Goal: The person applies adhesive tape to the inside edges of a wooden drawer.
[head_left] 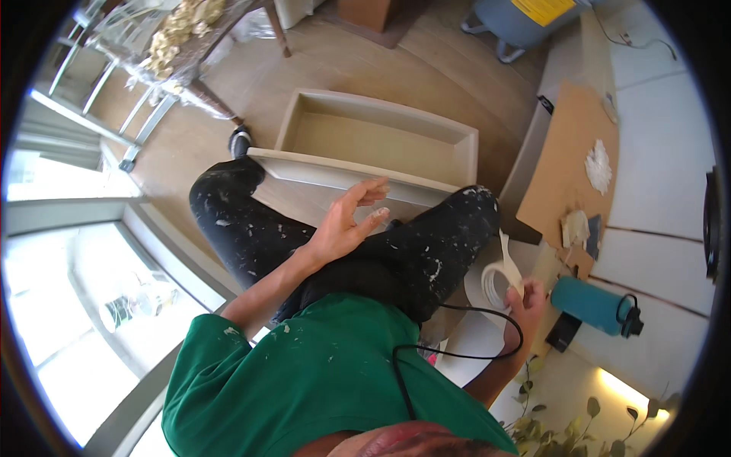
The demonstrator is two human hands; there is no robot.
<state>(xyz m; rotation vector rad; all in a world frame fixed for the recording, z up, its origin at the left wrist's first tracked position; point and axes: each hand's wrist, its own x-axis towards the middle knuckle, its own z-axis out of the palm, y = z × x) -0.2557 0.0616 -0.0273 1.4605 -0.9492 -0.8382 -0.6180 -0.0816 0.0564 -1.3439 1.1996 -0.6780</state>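
My right hand (529, 302) grips a roll of cream masking tape (493, 286), and a loose strip of tape sticks up from the roll. Over my lap hovers my left hand (349, 221), its fingers apart and nothing between them. White specks mark its thumb. Beyond my knees a beige drawer (384, 113), with nothing in it, lies on the wood floor, its long front panel (343, 177) toward me. My legs in paint-spattered black trousers (449, 244) are spread on either side of my lap.
To the right, a cardboard sheet (567, 164) bears a crumpled white wad (598, 166) and small scraps. A teal bottle (590, 305) lies near my right hand. A black cable (457, 356) loops across my front. A plastic-draped table (183, 57) and metal ladder (84, 107) stand far left.
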